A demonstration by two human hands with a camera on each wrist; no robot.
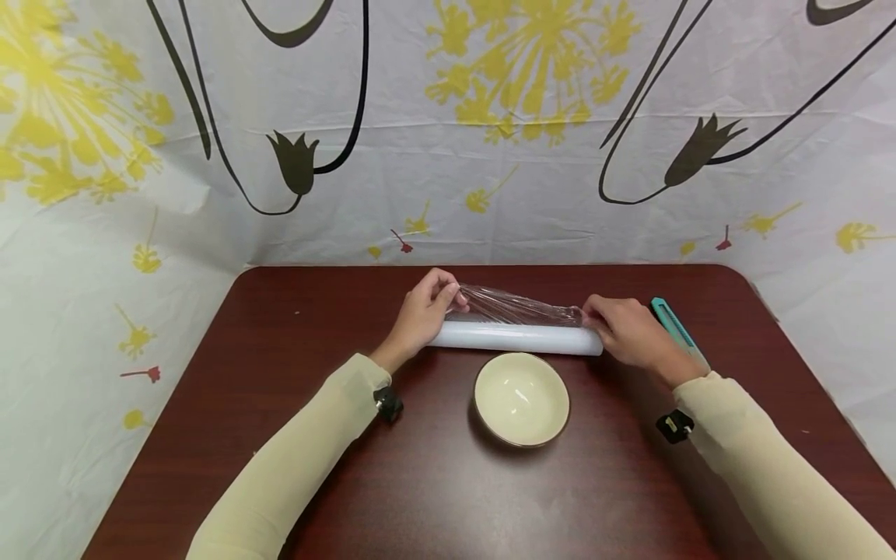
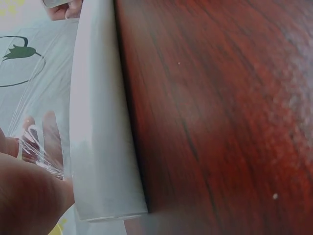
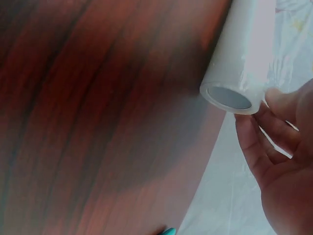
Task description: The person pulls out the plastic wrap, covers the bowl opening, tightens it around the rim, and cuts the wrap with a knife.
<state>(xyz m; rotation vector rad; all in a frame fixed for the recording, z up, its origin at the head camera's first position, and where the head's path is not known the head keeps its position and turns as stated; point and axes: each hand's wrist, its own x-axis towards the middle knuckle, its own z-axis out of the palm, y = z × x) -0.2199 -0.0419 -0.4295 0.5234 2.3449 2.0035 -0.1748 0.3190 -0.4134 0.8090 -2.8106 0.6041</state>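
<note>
A white roll of plastic wrap (image 1: 518,339) lies crosswise behind a cream bowl (image 1: 521,400) on the table. Clear film (image 1: 514,306) stretches up from the roll, bunched in folds between both hands. My left hand (image 1: 423,311) pinches the film's left end between thumb and fingers; the left wrist view shows it gathered at the fingers (image 2: 51,142). At the roll's right end, my right hand (image 1: 630,330) pinches the other end of the film. In the right wrist view, its fingertips are right beside the roll's hollow core (image 3: 230,98).
A teal utility knife (image 1: 677,330) lies at the right, just behind my right hand and partly hidden by it. The dark red-brown table (image 1: 336,319) ends at a back edge beyond the roll. A white sheet with flower prints (image 1: 392,117) hangs behind it.
</note>
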